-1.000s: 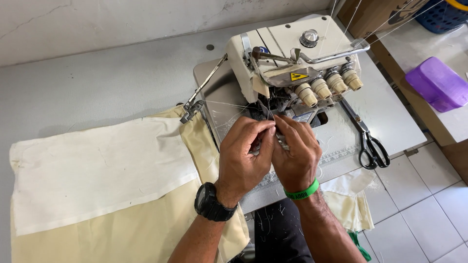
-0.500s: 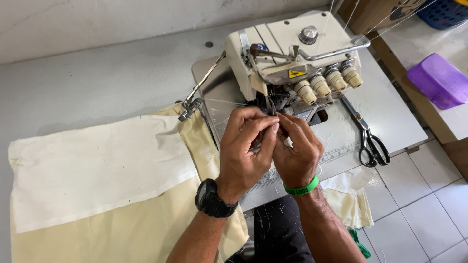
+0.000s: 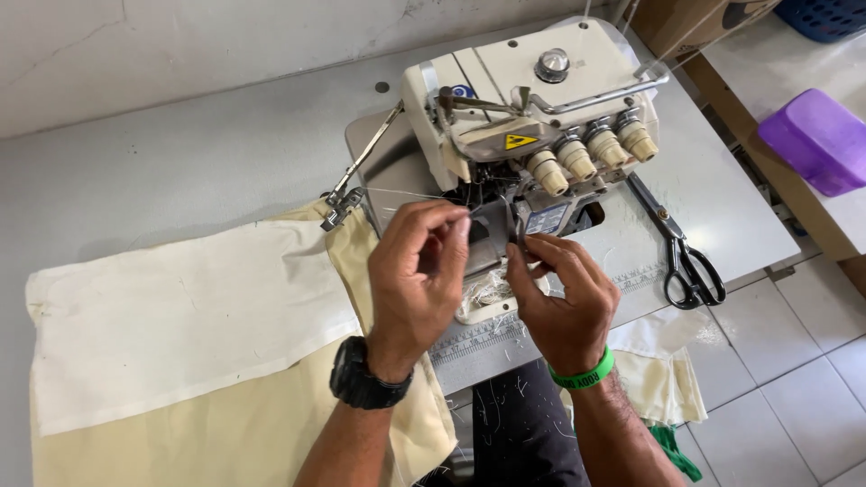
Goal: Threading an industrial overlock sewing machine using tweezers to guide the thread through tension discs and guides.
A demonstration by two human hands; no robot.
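Observation:
A cream overlock sewing machine (image 3: 532,99) stands on the grey table (image 3: 180,162). My left hand (image 3: 415,280), with a black watch on its wrist, pinches a thin thread (image 3: 406,192) just left of the needle area. My right hand (image 3: 559,298), wearing a green wristband, has its fingertips closed on something small by the presser foot (image 3: 516,230); what it grips is too small to tell. Both hands hover over a tuft of thread scraps (image 3: 483,293) at the machine's front.
Cream and pale yellow fabric pieces (image 3: 180,325) lie spread at the left. Black-handled scissors (image 3: 686,257) rest on the table to the right of the machine. A purple box (image 3: 816,140) sits on a wooden surface at far right. More fabric (image 3: 663,379) hangs off the front edge.
My two hands have drawn slightly apart; the left has shifted left with the thread stretched out, while the right stays at the presser foot.

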